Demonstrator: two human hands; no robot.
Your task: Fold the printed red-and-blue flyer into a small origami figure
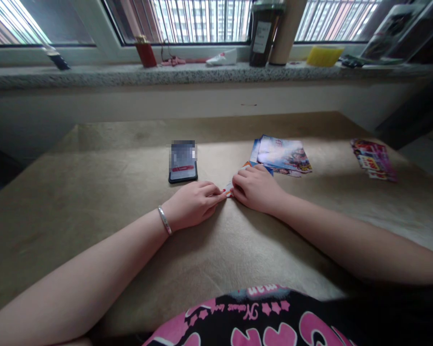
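Note:
My left hand (193, 204), with a silver bangle on the wrist, rests on the brown table (94, 206) with its fingers drawn together, pinching one end of a small folded piece of coloured paper (229, 189). My right hand (256, 188) lies curled over the other end of the same paper, pressing it onto the table. Most of the paper is hidden under the two hands. Just behind my right hand lies a stack of colourful printed sheets (283, 154).
A phone (182, 162) lies screen-up behind my left hand. More printed sheets (373, 159) sit at the far right. The windowsill behind holds a red cup (146, 53), a dark jar (263, 33), a yellow box (324, 55) and other items.

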